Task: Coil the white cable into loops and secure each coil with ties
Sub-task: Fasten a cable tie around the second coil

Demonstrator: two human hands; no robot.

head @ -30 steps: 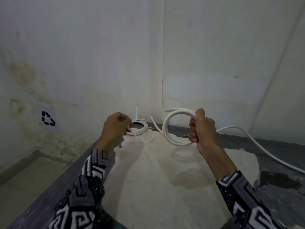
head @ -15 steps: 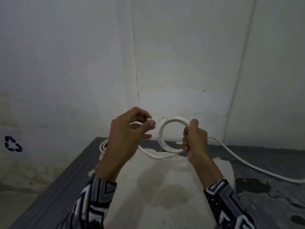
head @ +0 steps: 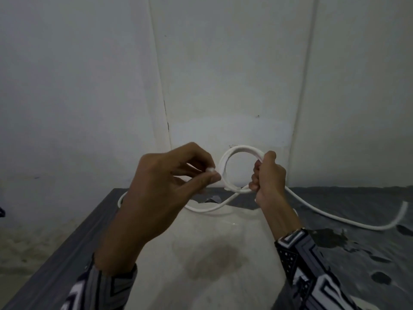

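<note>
Under both hands runs the dark grey tabletop (head: 357, 253), with a pale sheet (head: 201, 253) laid over its middle, and that is where the slack of the white cable (head: 324, 212) lies, trailing off to the outer side of the right hand and curling up at its far end. Closer in, the right hand (head: 269, 179) has its grip wrapped in a fist around the coil (head: 225, 162), fingers curled over the spot where the turns cross, likely so the loops cannot spring apart, and the ring stands upright between the two hands, held off the tabletop. From under that fist one strand drops, sweeps along the sheet below the left hand and runs out of sight behind the wrist. Now the left hand (head: 169, 184): its grip is a fine pinch, thumb and forefinger pressed together on a small white piece, the tie (head: 210, 170) by the look of it, though it is too small to be sure. It sits just beside the coil's near edge, seemingly lined up to go round the turns, so tying looks to be the step in hand.
</note>
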